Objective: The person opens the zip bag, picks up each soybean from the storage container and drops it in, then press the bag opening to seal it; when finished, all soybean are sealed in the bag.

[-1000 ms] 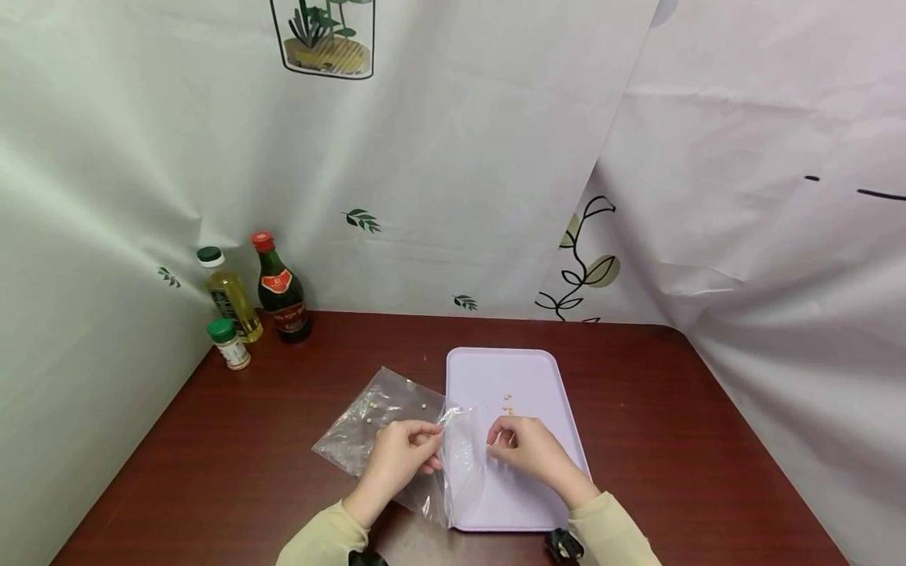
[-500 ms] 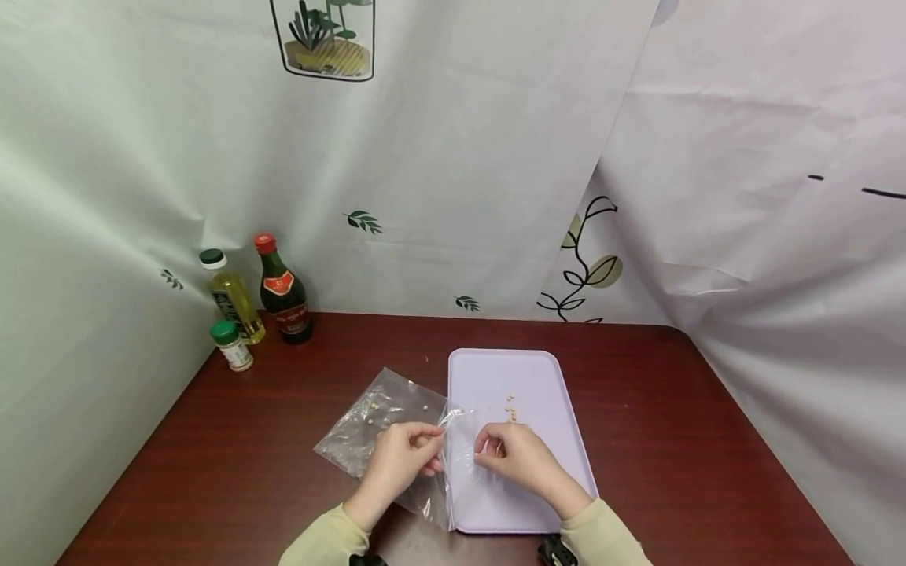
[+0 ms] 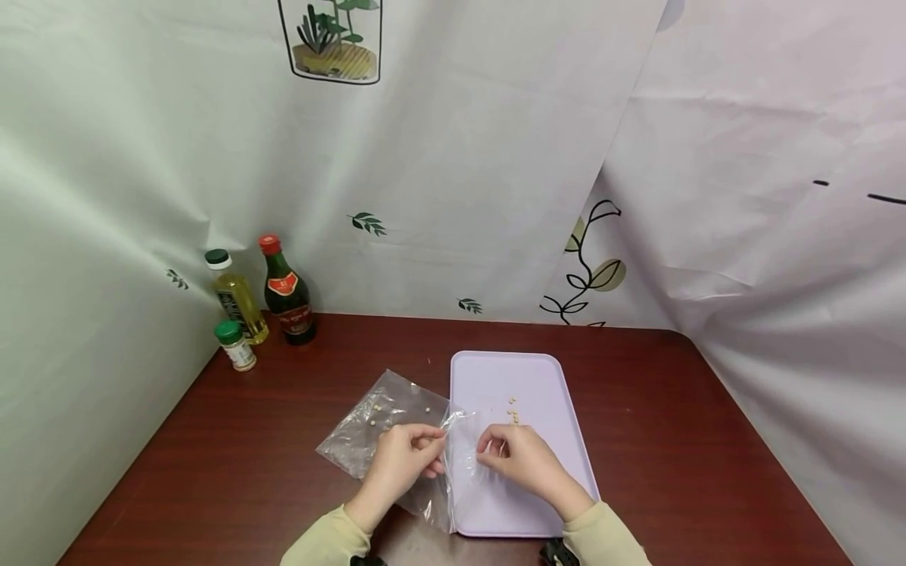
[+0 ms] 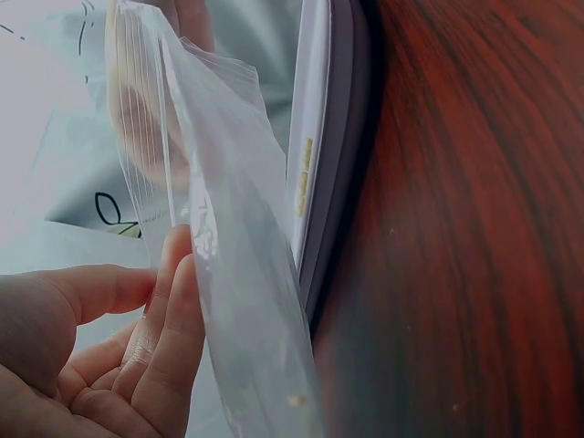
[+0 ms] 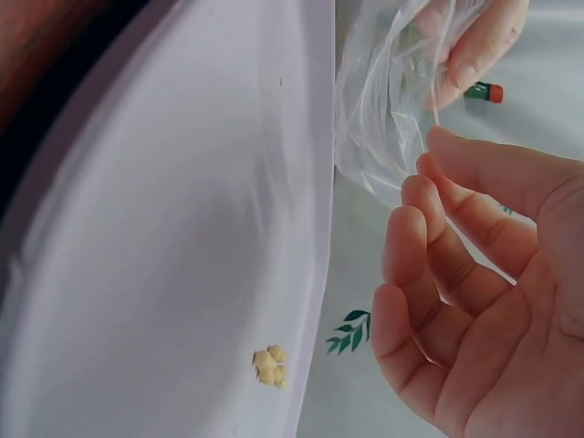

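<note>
Red-brown wood-grain tabletop. Clear zip bag overlaps left edge of lilac tray; left hand pinches its film, partly hiding it. Right hand: thumb and forefinger together, apparently on the mouth's edge. Pale pellets on tray, others in bag. Red-capped bottle: fine print unreadable.

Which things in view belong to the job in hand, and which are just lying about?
Part of the job:
clear plastic bag, held by both hands
lilac tray
small yellow pieces on it

Apparently just standing by:
red-capped green bottle
bottle of yellow liquid
green-capped jar
</note>
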Motion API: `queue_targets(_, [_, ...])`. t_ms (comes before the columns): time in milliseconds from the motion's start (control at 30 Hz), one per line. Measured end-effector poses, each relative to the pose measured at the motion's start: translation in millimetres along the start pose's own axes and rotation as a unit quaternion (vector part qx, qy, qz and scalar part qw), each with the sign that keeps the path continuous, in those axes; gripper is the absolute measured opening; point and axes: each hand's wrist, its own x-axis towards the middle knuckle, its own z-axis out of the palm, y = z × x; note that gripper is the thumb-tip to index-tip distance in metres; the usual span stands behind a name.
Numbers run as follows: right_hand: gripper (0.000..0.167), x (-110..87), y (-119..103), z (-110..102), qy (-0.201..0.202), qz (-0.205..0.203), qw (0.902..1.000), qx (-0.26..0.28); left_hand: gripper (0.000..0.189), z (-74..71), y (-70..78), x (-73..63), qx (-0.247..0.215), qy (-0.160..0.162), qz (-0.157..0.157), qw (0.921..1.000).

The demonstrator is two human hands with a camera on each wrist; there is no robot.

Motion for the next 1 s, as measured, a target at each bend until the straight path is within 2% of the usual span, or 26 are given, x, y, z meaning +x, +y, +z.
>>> queue_targets(467, [0.01, 4.2, 14, -6, 0.042, 0.009, 0.9991, -0.003, 0.021, 0.2, -1.8, -0.9, -0.007, 0.003, 0.002, 1.0])
queue_targets(1000, [0.011, 8.6, 36, -15, 0.052, 0.077, 0.9954, -0.025, 0.021, -0.4, -1.7, -1.0, -0.009, 0.004, 0.0, 1.0])
